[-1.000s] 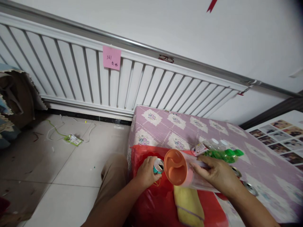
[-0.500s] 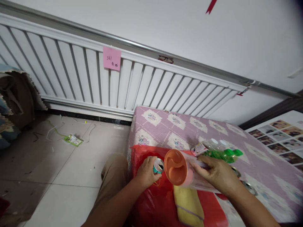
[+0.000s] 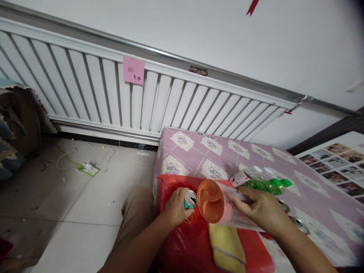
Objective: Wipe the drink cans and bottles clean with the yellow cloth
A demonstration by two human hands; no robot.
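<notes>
My left hand (image 3: 176, 206) is closed around a teal drink can (image 3: 190, 199), its opened top facing me, held over a red scalloped tray (image 3: 196, 226). Just to the right, my right hand (image 3: 260, 206) grips a clear plastic pitcher (image 3: 241, 218) with an orange lid (image 3: 211, 201). The pitcher is tipped on its side, lid towards the can; whether anything is flowing out cannot be made out. Below the pitcher lies a folded yellow cloth (image 3: 227, 246) on a red plastic sheet (image 3: 253, 250).
Several plastic bottles with green caps (image 3: 274, 185) lie beyond my right hand, near a small pink-and-white carton (image 3: 239, 179) and opened cans (image 3: 300, 225). A patterned cloth (image 3: 210, 144) covers the surface. Behind runs a white radiator (image 3: 162, 94); cables (image 3: 88, 167) lie on the floor.
</notes>
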